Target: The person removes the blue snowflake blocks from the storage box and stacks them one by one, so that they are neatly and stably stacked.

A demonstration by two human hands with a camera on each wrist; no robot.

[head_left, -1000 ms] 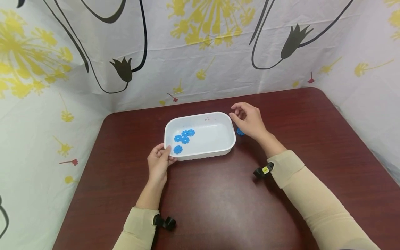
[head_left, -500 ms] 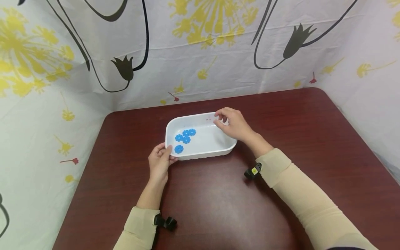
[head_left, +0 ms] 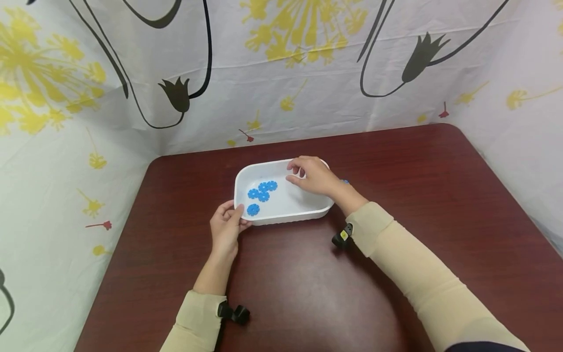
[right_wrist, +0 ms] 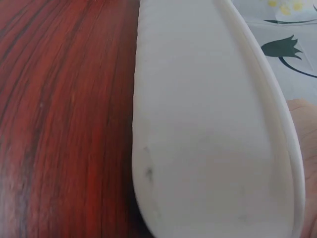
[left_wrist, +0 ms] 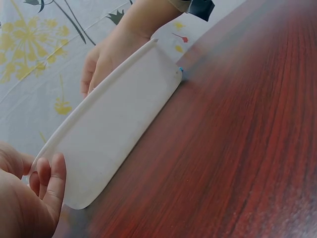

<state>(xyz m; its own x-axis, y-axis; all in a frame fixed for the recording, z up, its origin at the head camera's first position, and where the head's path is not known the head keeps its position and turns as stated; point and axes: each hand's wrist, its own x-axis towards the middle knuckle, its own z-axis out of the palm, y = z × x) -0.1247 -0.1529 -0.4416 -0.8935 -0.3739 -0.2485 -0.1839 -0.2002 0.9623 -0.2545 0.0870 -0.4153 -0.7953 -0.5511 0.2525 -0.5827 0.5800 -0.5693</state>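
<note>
My left hand (head_left: 225,227) grips the near left corner of a white rectangular tray (head_left: 290,215), thumb over the rim and fingers outside. Several blue notched interlocking discs (head_left: 263,196) lie at the left end inside it. Over the right half of the tray is my right hand (head_left: 314,176), its fingers loosely bent with a gap to the thumb; nothing shows between them. Another blue disc (head_left: 345,181) lies on the table right of the tray, mostly hidden behind the right wrist. In the right wrist view, the tray wall (right_wrist: 208,119) covers most of my right hand (right_wrist: 306,124).
The tray stands on a dark red wooden table (head_left: 281,283) with rounded far corners. White cloth (head_left: 325,110) with yellow and grey flower prints hangs behind and along both sides.
My right hand has moved left from above the disc beside the tray to over the tray's inside. That outside disc stays on the table. My left hand keeps its hold on the corner.
</note>
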